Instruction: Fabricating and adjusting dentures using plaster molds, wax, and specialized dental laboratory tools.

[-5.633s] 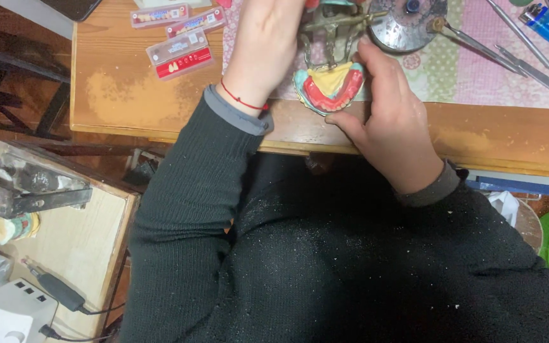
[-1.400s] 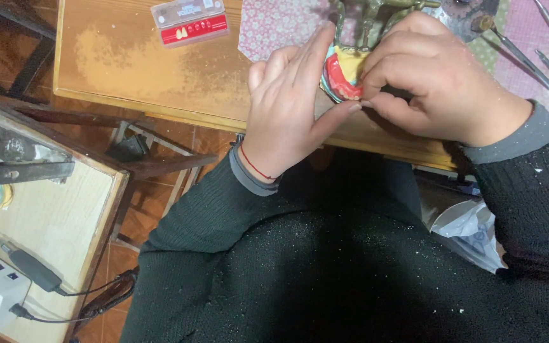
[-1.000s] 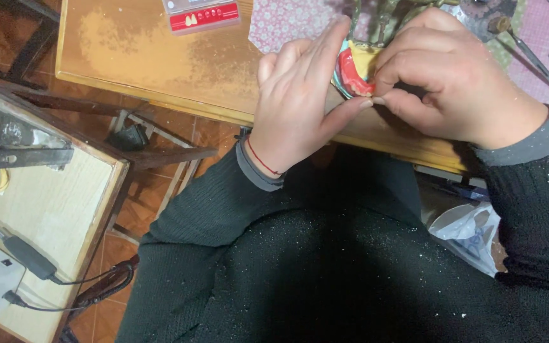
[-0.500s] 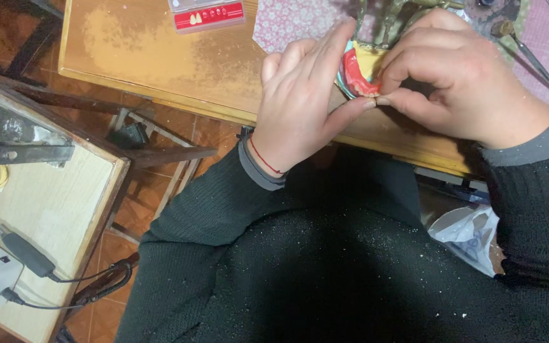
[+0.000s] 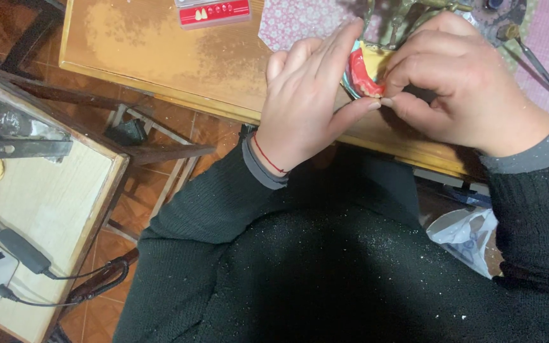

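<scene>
At the near edge of the wooden counter (image 5: 160,57), both hands grip a red-and-yellow wax denture model (image 5: 366,70). The left hand (image 5: 306,108) cups it, fingers (image 5: 332,54) extended and thumb against it. The right hand (image 5: 465,82) has its fingers (image 5: 408,70) curled, pinching the rim.

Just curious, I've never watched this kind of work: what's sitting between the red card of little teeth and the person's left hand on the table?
In the head view, only bare wooden tabletop separates the red card from the left hand.
</scene>
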